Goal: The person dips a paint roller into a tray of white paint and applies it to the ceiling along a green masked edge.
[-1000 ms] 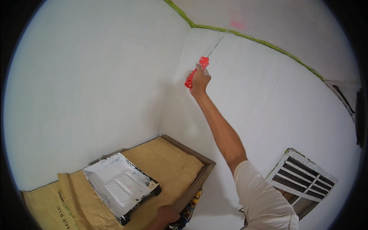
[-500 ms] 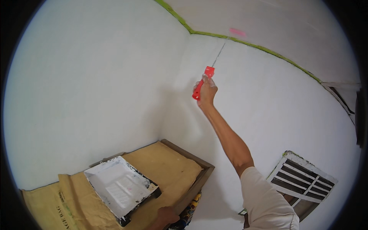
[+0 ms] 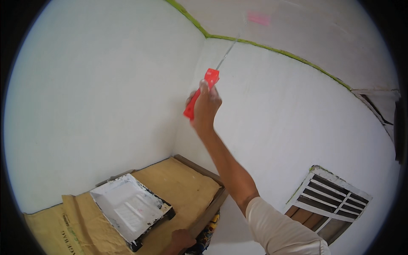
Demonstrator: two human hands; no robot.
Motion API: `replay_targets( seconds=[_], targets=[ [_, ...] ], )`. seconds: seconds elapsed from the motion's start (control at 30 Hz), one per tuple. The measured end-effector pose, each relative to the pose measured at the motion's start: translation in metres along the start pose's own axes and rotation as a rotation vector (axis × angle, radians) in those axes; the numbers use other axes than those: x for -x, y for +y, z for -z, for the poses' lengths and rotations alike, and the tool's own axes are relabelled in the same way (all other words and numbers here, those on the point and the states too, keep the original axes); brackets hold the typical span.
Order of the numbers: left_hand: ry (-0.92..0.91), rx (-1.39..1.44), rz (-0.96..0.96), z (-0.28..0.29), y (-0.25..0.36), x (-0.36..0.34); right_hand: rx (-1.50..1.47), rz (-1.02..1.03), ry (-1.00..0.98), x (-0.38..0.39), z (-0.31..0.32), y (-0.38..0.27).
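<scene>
My raised right hand [image 3: 205,103] is closed round the red handle of a paint roller [image 3: 211,77]. The roller's thin metal rod runs up past the wall's top edge. Its pink sleeve [image 3: 258,18] lies against the pale ceiling [image 3: 314,38], somewhat blurred. Low in the picture, my left hand [image 3: 182,239] is closed over the front edge of a brown-topped surface [image 3: 204,216]; its fingertips are hidden. Beside it sits a paint tray [image 3: 114,193] with white paint in it and dark, paint-spattered sides.
Brown paper sacking [image 3: 174,178] covers the surface under the tray. Green tape [image 3: 293,53] follows the line between wall and ceiling. A white slatted vent window [image 3: 335,197] is set in the right wall. The ceiling has a dark opening [image 3: 378,108] at far right.
My right hand and forearm have swung left and look larger. The roller sleeve has shifted a little farther up and left in the picture. My left hand stays at the edge.
</scene>
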State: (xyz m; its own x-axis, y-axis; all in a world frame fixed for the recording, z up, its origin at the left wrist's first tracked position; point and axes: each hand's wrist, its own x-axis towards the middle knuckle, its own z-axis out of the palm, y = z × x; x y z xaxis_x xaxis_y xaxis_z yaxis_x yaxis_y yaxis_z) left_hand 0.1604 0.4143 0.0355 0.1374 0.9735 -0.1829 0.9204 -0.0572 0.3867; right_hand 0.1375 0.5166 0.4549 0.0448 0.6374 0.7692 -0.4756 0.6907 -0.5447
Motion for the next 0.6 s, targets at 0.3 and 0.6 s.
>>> replay_targets(
  seconds=[0.3, 0.6],
  targets=[
    [-0.059, -0.004, 0.001, 0.011, 0.004, 0.003, 0.048, -0.072, 0.039, -0.008, 0.058, -0.014],
    [-0.029, 0.0, -0.035, 0.014, 0.01, 0.005, 0.108, -0.013, 0.101, -0.047, 0.085, 0.031]
  ],
)
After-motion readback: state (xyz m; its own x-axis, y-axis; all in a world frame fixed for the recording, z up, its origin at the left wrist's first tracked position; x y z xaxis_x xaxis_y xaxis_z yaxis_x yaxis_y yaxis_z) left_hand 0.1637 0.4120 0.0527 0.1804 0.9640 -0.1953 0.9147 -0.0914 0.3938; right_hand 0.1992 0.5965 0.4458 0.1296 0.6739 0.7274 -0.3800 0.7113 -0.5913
